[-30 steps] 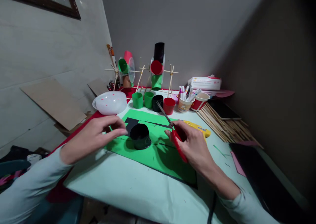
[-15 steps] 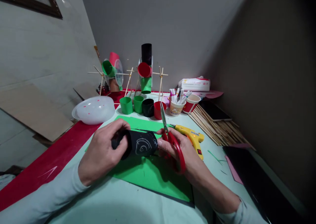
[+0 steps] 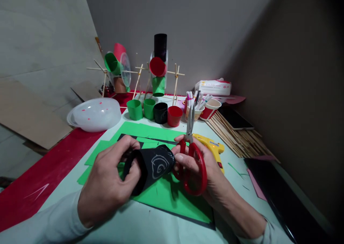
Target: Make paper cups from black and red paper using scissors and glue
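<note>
My left hand (image 3: pixel 107 181) grips a black paper tube (image 3: pixel 149 170), its thumb inside the open near end and its fingers on the outer side. A pale spiral is drawn on the tube's wall. My right hand (image 3: pixel 209 168) holds scissors (image 3: pixel 189 137) with red handles, their blades pointing up and nearly closed. Its thumb and fingertips also meet the tube's far right end, which looks pinched and shiny. Beneath both hands lie green paper sheets (image 3: pixel 185 204) with black paper under them. A yellow glue gun (image 3: pixel 212 147) rests behind my right hand, partly hidden.
Green, black and red paper cups (image 3: pixel 175 116) stand in a row behind the sheets. Two stick-framed wheels with coloured tubes (image 3: pixel 157 66) rise behind. A translucent bowl (image 3: pixel 96 115) is left; markers (image 3: pixel 197 100), sticks (image 3: pixel 228 133) and a black glossy panel (image 3: pixel 279 197) are right.
The tube has tilted, its open left end now lower and turned more towards me. The scissors have swung more upright and slightly right. The view has shifted a little.
</note>
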`<action>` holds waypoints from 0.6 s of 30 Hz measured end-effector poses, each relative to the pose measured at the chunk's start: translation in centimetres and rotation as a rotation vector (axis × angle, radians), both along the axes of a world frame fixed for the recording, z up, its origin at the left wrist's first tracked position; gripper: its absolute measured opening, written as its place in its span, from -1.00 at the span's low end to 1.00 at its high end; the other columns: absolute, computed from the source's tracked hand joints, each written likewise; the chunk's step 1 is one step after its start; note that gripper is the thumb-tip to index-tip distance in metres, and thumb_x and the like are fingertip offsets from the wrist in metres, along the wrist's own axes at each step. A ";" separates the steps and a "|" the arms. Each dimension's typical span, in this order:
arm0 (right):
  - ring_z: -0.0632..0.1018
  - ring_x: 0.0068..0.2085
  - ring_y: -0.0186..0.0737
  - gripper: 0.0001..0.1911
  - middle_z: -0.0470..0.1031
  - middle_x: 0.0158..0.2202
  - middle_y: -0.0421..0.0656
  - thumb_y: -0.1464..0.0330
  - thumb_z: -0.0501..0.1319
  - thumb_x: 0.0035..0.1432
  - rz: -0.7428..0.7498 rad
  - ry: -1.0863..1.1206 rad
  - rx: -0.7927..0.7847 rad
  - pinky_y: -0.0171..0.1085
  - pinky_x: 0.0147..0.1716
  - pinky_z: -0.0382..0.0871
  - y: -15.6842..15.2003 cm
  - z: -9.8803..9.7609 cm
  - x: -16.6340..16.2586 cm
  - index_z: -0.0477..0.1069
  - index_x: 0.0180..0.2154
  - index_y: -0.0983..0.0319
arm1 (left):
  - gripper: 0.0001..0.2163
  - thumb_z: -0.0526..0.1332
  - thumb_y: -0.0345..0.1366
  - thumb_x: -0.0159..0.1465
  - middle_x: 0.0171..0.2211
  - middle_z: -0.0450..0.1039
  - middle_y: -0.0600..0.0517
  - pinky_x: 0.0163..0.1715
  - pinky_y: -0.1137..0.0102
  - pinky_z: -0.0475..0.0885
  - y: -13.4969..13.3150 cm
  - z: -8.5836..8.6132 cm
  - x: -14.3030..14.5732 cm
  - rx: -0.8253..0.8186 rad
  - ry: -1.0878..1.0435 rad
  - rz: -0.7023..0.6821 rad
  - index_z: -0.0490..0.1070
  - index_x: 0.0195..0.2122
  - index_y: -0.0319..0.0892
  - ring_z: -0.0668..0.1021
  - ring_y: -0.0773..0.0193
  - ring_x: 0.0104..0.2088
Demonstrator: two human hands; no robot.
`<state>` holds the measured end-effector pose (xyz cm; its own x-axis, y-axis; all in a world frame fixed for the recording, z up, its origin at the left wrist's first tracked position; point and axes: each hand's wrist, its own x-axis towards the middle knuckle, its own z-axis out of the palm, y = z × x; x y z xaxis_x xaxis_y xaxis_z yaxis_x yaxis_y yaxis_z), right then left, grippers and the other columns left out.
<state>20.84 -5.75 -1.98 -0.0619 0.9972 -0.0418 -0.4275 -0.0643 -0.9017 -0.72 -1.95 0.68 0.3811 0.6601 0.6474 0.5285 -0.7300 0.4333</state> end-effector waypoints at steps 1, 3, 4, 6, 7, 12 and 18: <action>0.51 -0.44 -0.39 -0.57 0.55 -0.28 -0.29 0.29 0.49 0.09 -0.010 -0.011 -0.001 -0.40 -0.47 0.38 0.0 0.0 -0.1 0.39 -0.04 0.10 | -0.89 0.09 -0.40 0.23 -0.42 0.37 0.10 -0.53 0.36 0.37 0.1 -0.1 0.0 -0.044 -0.007 -0.020 0.25 -0.25 -0.04 0.47 0.25 -0.49; 0.50 -0.43 -0.39 -0.56 0.56 -0.29 -0.29 0.30 0.49 0.10 -0.021 -0.042 -0.002 -0.40 -0.45 0.37 0.0 -0.1 -0.3 0.38 -0.04 0.10 | -0.91 0.08 -0.41 0.25 -0.40 0.32 0.08 -0.49 0.36 0.39 0.1 -0.4 0.0 -0.136 -0.031 -0.065 0.24 -0.30 -0.05 0.46 0.26 -0.44; 0.50 -0.42 -0.40 -0.56 0.57 -0.29 -0.29 0.31 0.49 0.10 -0.025 -0.058 -0.002 -0.41 -0.43 0.36 -0.1 -0.1 -0.4 0.38 -0.04 0.10 | -0.91 0.08 -0.42 0.25 -0.38 0.31 0.07 -0.45 0.36 0.40 0.2 -0.4 0.0 -0.165 -0.052 -0.087 0.23 -0.32 -0.06 0.45 0.26 -0.41; 0.50 -0.39 -0.41 -0.57 0.58 -0.30 -0.29 0.32 0.49 0.10 -0.034 -0.082 -0.007 -0.42 -0.40 0.36 -0.1 0.0 -0.5 0.39 -0.05 0.11 | -0.89 0.09 -0.45 0.25 -0.30 0.35 0.05 -0.34 0.37 0.41 0.1 -0.5 -0.1 -0.195 -0.090 -0.116 0.22 -0.35 -0.07 0.48 0.26 -0.30; 0.50 -0.39 -0.41 -0.58 0.58 -0.29 -0.29 0.31 0.49 0.10 -0.036 -0.086 -0.010 -0.42 -0.38 0.36 -0.2 0.0 -0.5 0.39 -0.05 0.11 | -0.88 0.09 -0.46 0.26 -0.25 0.38 0.03 -0.28 0.37 0.42 0.1 -0.5 -0.1 -0.198 -0.103 -0.126 0.22 -0.35 -0.08 0.50 0.26 -0.24; 0.50 -0.40 -0.44 -0.61 0.56 -0.27 -0.32 0.24 0.48 0.13 -0.060 -0.065 -0.011 -0.44 -0.39 0.38 -0.2 0.1 -0.2 0.44 -0.05 0.07 | -0.82 0.17 -0.53 0.24 -0.13 0.45 0.03 -0.18 0.36 0.45 -0.1 -0.9 -0.1 -0.176 -0.142 -0.170 0.25 -0.31 -0.08 0.53 0.24 -0.11; 0.51 -0.38 -0.44 -0.59 0.57 -0.30 -0.32 0.26 0.51 0.08 -0.056 -0.062 0.007 -0.46 -0.37 0.39 -0.1 0.1 -0.3 0.44 -0.07 0.09 | -0.75 0.13 -0.60 0.20 -0.07 0.48 -0.01 -0.12 0.31 0.48 -0.5 -1.2 -0.2 -0.091 -0.141 -0.216 0.27 -0.27 -0.07 0.55 0.18 -0.04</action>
